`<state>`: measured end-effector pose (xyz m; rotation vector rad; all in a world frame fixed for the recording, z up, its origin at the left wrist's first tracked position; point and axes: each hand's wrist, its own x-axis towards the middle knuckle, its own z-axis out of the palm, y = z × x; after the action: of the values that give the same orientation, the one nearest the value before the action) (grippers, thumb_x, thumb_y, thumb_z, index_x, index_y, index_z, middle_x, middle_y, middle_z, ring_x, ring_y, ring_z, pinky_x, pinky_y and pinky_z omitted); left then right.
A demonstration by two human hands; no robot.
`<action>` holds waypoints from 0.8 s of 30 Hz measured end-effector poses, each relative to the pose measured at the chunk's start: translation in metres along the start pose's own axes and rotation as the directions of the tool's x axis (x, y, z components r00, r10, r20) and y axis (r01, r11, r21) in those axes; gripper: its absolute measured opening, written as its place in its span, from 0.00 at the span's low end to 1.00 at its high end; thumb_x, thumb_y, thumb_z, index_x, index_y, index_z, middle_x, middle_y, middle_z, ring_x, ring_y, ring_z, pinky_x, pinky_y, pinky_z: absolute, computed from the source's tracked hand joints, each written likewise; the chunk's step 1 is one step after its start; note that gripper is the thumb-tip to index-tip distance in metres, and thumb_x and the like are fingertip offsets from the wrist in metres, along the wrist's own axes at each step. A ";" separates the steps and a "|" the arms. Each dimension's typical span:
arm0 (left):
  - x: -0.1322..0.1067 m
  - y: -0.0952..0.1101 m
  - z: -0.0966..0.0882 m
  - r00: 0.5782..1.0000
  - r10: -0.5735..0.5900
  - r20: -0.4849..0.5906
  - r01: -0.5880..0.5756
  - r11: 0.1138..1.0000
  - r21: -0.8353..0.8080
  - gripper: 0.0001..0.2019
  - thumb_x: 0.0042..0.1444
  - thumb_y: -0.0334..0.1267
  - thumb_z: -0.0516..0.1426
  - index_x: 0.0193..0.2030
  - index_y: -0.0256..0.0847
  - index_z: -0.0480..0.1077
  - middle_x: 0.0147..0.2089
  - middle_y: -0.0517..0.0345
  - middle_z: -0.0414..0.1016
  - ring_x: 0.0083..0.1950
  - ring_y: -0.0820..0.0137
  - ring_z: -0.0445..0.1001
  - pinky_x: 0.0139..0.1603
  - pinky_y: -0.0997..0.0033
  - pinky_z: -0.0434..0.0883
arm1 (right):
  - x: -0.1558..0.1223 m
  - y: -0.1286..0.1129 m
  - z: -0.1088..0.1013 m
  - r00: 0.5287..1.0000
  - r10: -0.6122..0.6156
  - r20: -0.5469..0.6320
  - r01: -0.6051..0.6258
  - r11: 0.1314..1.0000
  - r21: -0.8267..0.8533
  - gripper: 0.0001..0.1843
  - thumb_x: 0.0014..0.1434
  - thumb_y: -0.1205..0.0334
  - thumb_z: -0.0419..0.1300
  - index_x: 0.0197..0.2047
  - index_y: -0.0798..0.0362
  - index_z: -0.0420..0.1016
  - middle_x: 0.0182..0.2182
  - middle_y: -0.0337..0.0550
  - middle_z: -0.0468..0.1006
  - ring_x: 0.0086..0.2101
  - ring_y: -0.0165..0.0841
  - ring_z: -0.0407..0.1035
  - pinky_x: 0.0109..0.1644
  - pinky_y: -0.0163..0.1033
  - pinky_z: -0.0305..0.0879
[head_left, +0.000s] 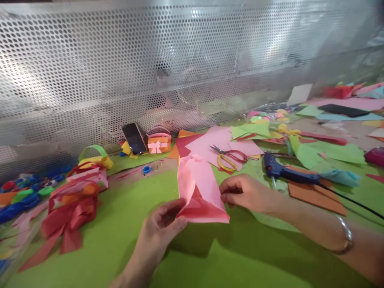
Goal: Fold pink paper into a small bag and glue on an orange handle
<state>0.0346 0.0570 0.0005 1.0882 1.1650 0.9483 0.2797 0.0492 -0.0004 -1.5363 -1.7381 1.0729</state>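
A folded pink paper piece (200, 188) with a red inner layer stands on the green sheet (126, 216) in front of me. My left hand (163, 224) pinches its lower left corner, fingers closed on the paper. My right hand (244, 193), a metal bangle on its wrist, pinches the right edge of the same piece. The paper's top leans away from me toward the back of the table.
Red and yellow scissors (231, 157) lie on pink sheets behind the paper. A blue glue gun (280, 170) with a black cord rests at the right. A phone (134, 138) leans on the perforated metal wall. Red paper bows (70, 208) and coloured scraps fill the left.
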 end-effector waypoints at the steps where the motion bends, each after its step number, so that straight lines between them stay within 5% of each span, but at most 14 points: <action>1: 0.000 0.000 0.001 1.000 0.007 0.006 -0.007 1.000 0.016 0.25 0.34 0.44 0.73 0.41 0.37 0.79 0.45 0.47 0.82 0.46 0.59 0.79 0.49 0.65 0.76 | -0.002 0.000 0.003 1.000 0.002 -0.028 -0.002 1.000 -0.004 0.09 0.52 0.60 0.57 0.31 0.53 0.77 0.25 0.40 0.78 0.26 0.31 0.70 0.27 0.34 0.62; 3: -0.001 0.000 0.002 0.999 0.015 0.031 -0.017 0.998 0.056 0.24 0.35 0.45 0.72 0.41 0.37 0.79 0.44 0.47 0.82 0.45 0.60 0.79 0.47 0.66 0.76 | -0.005 0.001 0.008 0.994 0.001 -0.108 -0.005 0.999 -0.033 0.03 0.48 0.63 0.58 0.25 0.52 0.73 0.21 0.37 0.74 0.24 0.29 0.65 0.27 0.34 0.57; 8: -0.005 0.002 0.004 0.996 0.057 0.064 -0.067 0.983 0.173 0.23 0.39 0.48 0.70 0.43 0.39 0.79 0.48 0.48 0.81 0.44 0.61 0.79 0.44 0.68 0.76 | -0.008 0.004 0.017 0.981 0.003 -0.196 -0.010 0.999 -0.036 0.09 0.45 0.64 0.59 0.20 0.51 0.62 0.18 0.33 0.64 0.23 0.28 0.57 0.26 0.35 0.50; 12: -0.005 0.001 -0.002 0.994 0.025 0.110 -0.042 0.986 0.159 0.24 0.45 0.54 0.66 0.43 0.38 0.78 0.45 0.48 0.80 0.44 0.61 0.77 0.43 0.68 0.74 | -0.007 0.004 0.016 0.997 0.009 -0.079 -0.001 0.994 0.107 0.08 0.51 0.56 0.59 0.31 0.52 0.69 0.26 0.38 0.76 0.29 0.33 0.69 0.31 0.36 0.62; 15: -0.001 -0.002 -0.007 0.995 -0.017 0.103 0.002 0.990 0.140 0.23 0.52 0.57 0.61 0.35 0.35 0.78 0.35 0.50 0.80 0.36 0.67 0.75 0.39 0.70 0.71 | -0.009 0.004 0.015 1.000 -0.024 0.001 0.023 0.978 0.209 0.10 0.52 0.55 0.60 0.34 0.52 0.69 0.32 0.42 0.79 0.36 0.38 0.74 0.38 0.39 0.68; 20: 0.005 -0.003 -0.008 0.986 -0.048 0.158 0.030 0.992 0.119 0.19 0.43 0.49 0.69 0.33 0.37 0.72 0.27 0.59 0.75 0.27 0.73 0.69 0.26 0.78 0.63 | -0.013 0.004 0.013 0.996 -0.061 0.058 0.043 0.959 0.280 0.12 0.55 0.54 0.63 0.39 0.53 0.73 0.39 0.46 0.81 0.41 0.41 0.75 0.43 0.42 0.70; 24: 0.007 -0.001 -0.007 0.954 -0.098 0.284 0.025 0.968 0.250 0.22 0.46 0.56 0.65 0.32 0.36 0.75 0.25 0.58 0.72 0.24 0.75 0.64 0.24 0.76 0.60 | -0.017 0.005 0.012 0.990 -0.081 0.119 0.045 0.959 0.280 0.16 0.56 0.53 0.63 0.45 0.53 0.75 0.40 0.46 0.82 0.41 0.41 0.76 0.42 0.41 0.72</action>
<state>0.0291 0.0647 -0.0021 1.3321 1.0778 0.5774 0.2748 0.0307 -0.0096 -1.2548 -1.6271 1.3450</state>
